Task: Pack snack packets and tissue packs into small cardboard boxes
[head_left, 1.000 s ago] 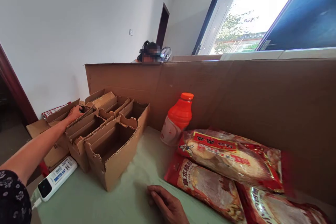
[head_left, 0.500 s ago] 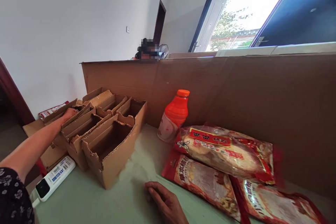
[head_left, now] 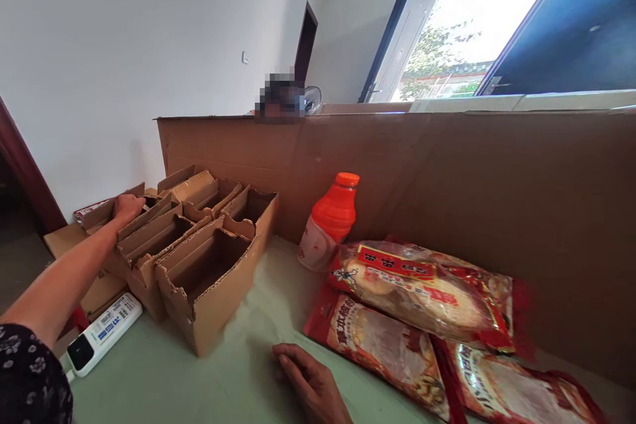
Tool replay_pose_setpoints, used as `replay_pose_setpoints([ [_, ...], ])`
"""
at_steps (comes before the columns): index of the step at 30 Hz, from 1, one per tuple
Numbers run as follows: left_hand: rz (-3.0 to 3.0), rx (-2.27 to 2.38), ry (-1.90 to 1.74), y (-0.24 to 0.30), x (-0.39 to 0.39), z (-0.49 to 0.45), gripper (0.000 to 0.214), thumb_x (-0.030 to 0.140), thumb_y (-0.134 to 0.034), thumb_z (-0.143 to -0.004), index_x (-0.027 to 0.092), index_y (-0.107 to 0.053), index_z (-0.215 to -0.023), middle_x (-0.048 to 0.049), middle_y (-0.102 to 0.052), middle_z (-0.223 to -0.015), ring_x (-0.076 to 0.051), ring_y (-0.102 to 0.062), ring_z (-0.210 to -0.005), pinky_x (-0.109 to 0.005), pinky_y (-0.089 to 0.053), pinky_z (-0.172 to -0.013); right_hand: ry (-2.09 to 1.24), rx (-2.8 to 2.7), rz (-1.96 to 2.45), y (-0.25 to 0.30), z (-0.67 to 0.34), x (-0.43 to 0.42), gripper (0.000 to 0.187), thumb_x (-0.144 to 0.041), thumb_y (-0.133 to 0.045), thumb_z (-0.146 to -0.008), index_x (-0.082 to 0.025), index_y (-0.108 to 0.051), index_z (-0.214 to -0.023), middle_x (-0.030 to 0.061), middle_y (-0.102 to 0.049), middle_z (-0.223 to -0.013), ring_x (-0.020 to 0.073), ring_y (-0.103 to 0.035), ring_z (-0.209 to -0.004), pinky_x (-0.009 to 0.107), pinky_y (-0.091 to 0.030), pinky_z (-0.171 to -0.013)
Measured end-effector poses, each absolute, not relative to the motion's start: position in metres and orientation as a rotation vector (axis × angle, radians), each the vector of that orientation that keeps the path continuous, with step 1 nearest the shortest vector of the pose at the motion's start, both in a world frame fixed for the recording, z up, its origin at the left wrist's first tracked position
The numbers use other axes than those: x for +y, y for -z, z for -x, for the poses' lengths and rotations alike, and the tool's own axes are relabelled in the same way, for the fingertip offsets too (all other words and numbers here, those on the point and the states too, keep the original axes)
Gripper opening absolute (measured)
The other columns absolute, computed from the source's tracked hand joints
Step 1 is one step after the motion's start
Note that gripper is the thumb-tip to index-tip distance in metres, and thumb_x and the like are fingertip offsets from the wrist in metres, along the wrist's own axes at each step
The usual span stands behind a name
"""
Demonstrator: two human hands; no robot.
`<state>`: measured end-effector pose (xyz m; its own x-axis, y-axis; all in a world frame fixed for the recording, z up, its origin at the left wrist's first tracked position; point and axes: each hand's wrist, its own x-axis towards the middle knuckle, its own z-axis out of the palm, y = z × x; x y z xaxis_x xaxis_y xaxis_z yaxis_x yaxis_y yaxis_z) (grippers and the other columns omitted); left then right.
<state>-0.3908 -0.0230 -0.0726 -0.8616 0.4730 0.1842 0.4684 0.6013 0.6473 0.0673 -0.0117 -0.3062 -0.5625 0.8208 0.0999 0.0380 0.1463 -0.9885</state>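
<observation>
My left hand [head_left: 128, 207] reaches into the leftmost cardboard box [head_left: 102, 217]. Its fingers are curled closed over the box's inner side, and whatever they hold is hidden. More cardboard boxes stand close to it, among them the large front box [head_left: 223, 305], whose visible inside is bare. My right hand [head_left: 318, 384] rests on the green tabletop [head_left: 238, 377] with loosely bent fingers and nothing in it. To its right lie red food packets [head_left: 380, 344]. On top of them is a clear pack of round pale flatbreads [head_left: 422, 291].
An orange-capped bottle [head_left: 330, 222] stands behind the packets. A white device with a dark screen [head_left: 104, 334] lies at the left edge. Along the back runs a tall cardboard panel [head_left: 472, 179], with a person's head [head_left: 281, 96] and a fan beyond it.
My left hand has risen slightly and shifted a little left at the leftmost box, showing more of its back. My right hand stays nearly where it was.
</observation>
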Motion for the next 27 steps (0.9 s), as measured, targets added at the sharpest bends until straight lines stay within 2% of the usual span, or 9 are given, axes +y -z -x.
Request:
replay_pose_setpoints([
  [7, -0.633, 2.556, -1.599, 0.048, -0.042, 0.388, 0.035, 0.037, -0.063, -0.097, 0.016, -0.060, -0.125, -0.0095, -0.064, -0.124, -0.024, -0.066, -0.104, -0.044, -0.058, -0.088, -1.497, -1.707, 0.848, 0.308, -0.067, -0.012, 0.062, -0.077, -0.062, -0.075, -0.017, -0.074, -0.082, 0.0090, -0.069, -0.074, 0.0206, -0.062, -0.061, 0.032, -0.051, -0.059],
  [12, -0.612, 2.311, -1.899, 0.014, -0.054, 0.384, 0.034, 0.036, -0.063, -0.097, 0.016, -0.060, -0.124, -0.0096, -0.064, -0.121, -0.022, -0.067, -0.101, -0.042, -0.059, -0.085, -1.464, -1.712, 0.844, 0.303, -0.065, -0.014, 0.064, -0.080, -0.062, -0.073, -0.018, -0.074, -0.082, 0.0071, -0.067, -0.067, 0.0214, -0.062, -0.060, 0.032, -0.052, -0.059],
  [16, -0.621, 2.125, -2.082, -0.010, -0.058, 0.374, 0.032, 0.035, -0.063, -0.097, 0.015, -0.061, -0.122, -0.0090, -0.065, -0.118, -0.021, -0.067, -0.098, -0.040, -0.060, -0.082, -1.445, -1.710, 0.842, 0.301, -0.063, -0.016, 0.065, -0.081, -0.061, -0.072, -0.018, -0.074, -0.082, 0.0087, -0.071, -0.073, 0.0219, -0.063, -0.061, 0.034, -0.053, -0.061],
  [22, -0.768, 1.890, -2.352, -0.050, -0.062, 0.336, 0.022, 0.031, -0.063, -0.097, 0.014, -0.064, -0.111, -0.0055, -0.068, -0.103, -0.016, -0.068, -0.084, -0.033, -0.060, -0.073, -1.428, -1.721, 0.775, 0.287, -0.061, -0.018, 0.064, -0.080, -0.060, -0.072, -0.018, -0.071, -0.077, 0.0080, -0.069, -0.069, 0.0208, -0.062, -0.058, 0.033, -0.052, -0.058],
  [25, -0.946, 1.763, -2.429, -0.078, -0.070, 0.297, 0.010, 0.017, -0.061, -0.096, 0.011, -0.066, -0.102, -0.0024, -0.067, -0.093, -0.016, -0.068, -0.086, -0.033, -0.060, -0.077, -1.413, -1.710, 0.749, 0.279, -0.058, -0.019, 0.059, -0.076, -0.060, -0.074, -0.018, -0.068, -0.073, 0.0064, -0.066, -0.065, 0.0192, -0.060, -0.055, 0.032, -0.050, -0.055],
  [27, -1.071, 1.669, -2.472, -0.097, -0.076, 0.268, 0.014, 0.018, -0.055, -0.099, 0.011, -0.066, -0.104, -0.0028, -0.067, -0.099, -0.019, -0.068, -0.095, -0.035, -0.059, -0.083, -1.400, -1.676, 0.758, 0.273, -0.058, -0.018, 0.057, -0.075, -0.061, -0.074, -0.018, -0.067, -0.074, 0.0051, -0.065, -0.062, 0.0191, -0.060, -0.056, 0.032, -0.049, -0.056],
])
